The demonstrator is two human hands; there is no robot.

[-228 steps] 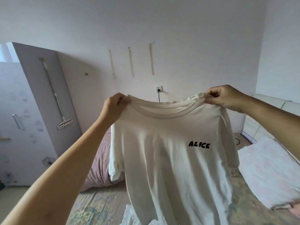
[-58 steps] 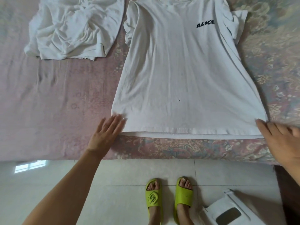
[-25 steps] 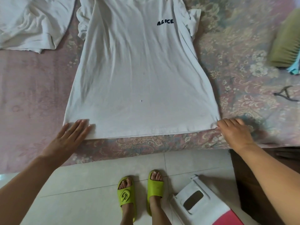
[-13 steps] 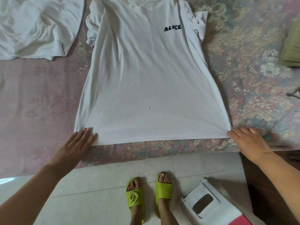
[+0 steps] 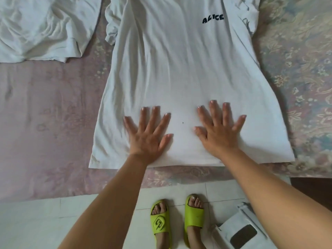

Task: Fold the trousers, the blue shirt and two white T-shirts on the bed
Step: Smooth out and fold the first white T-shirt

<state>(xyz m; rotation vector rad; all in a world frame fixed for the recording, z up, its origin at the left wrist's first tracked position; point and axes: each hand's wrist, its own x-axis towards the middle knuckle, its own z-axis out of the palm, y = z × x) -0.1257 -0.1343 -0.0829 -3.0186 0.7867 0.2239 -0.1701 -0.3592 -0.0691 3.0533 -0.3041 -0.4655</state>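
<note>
Two white T-shirts on the bed. Item one, the lettered T-shirt: spread face up across the centre of the view, collar toward 12 o'clock, hem toward 6 o'clock at the mattress edge, dark lettering near 1 o'clock on the chest, sleeves bunched at the shoulders. Left hand and right hand: both flat on the lower front just above the hem, fingers straight and spread, palms down, side by side with a bare strip of cloth between them, gripping nothing. Judged purpose: pressing and smoothing the fabric so it lies flat before any fold is made; long creases run up the body toward 12 o'clock. Item two, the second T-shirt: crumpled heap at 10 o'clock, apart from the first, unfolded. Trousers and blue shirt: not in view. Below the bed at 6 o'clock: tiled floor, green slippers on the person's feet, a white object at 5 o'clock.
</note>
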